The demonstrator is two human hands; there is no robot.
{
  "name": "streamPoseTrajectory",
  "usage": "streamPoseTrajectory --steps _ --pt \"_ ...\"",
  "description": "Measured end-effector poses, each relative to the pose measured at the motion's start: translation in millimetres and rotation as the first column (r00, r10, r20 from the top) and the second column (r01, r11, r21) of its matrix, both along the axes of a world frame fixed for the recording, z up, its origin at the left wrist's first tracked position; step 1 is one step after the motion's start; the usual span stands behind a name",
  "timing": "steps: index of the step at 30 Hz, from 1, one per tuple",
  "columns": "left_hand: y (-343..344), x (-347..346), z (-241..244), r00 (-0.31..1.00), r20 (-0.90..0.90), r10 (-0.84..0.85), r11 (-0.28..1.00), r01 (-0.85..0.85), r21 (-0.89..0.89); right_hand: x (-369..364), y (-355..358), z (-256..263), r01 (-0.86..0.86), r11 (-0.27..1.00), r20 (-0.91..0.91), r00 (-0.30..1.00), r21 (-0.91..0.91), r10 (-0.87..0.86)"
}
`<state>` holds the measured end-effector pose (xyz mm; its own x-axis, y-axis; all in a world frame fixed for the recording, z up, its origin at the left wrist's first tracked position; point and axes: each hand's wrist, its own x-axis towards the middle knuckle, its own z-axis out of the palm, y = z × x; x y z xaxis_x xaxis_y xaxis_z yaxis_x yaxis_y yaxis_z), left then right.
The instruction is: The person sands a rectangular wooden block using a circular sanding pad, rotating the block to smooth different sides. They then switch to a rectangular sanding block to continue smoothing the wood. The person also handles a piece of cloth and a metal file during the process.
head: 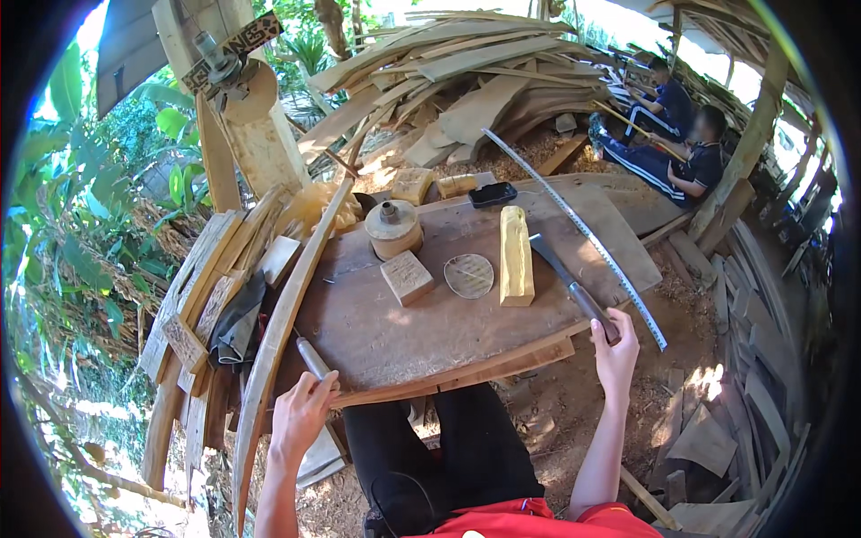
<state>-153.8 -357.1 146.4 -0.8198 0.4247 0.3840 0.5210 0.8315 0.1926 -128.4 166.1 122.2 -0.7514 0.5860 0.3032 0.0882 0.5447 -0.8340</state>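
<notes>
My left hand (301, 409) is at the near left edge of the wooden work table (377, 343), its fingers on the handle of a small pointed tool (313, 359). At the table's right side my right hand (615, 343) grips the wooden handle of a knife (572, 286), whose broad blade points away over the board. Left of the knife lies a squared yellow wood block (516, 259). Beside it are a flat round disc (469, 276), a small wood block (407, 277) and a round wooden piece with a metal neck (393, 228). A toothed saw blade (578, 225) lies across the right side.
A long curved wood strip (279, 323) runs along the table's left edge. A black tray (492, 194) sits at the far edge. Stacked planks (471, 74) rise beyond. Two people (696, 158) sit at the far right. Wood offcuts (703, 440) lie on the ground.
</notes>
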Motion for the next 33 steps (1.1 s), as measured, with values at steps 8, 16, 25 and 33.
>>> streamPoseTrajectory --steps 8,16,25,33 --pt "10.1 4.3 8.6 1.0 -0.012 0.004 0.999 -0.004 0.053 -30.5 -55.9 44.9 0.017 0.953 -0.236 0.97 0.302 0.057" --pt "2.6 7.8 -14.6 0.943 -0.265 -0.202 0.979 0.198 -0.041 -110.3 -115.3 48.2 -0.269 0.861 0.4 0.913 0.432 0.085" --pt "37.1 -5.3 2.0 0.788 -0.567 -0.24 0.927 0.359 0.106 -118.3 -72.5 -3.3 -0.126 0.983 0.004 0.992 0.135 0.127" --pt "56.7 -44.6 -10.5 0.797 -0.535 -0.28 0.692 0.553 0.463 -105.2 -73.9 11.4 -0.246 0.905 -0.082 0.969 -0.349 0.231"
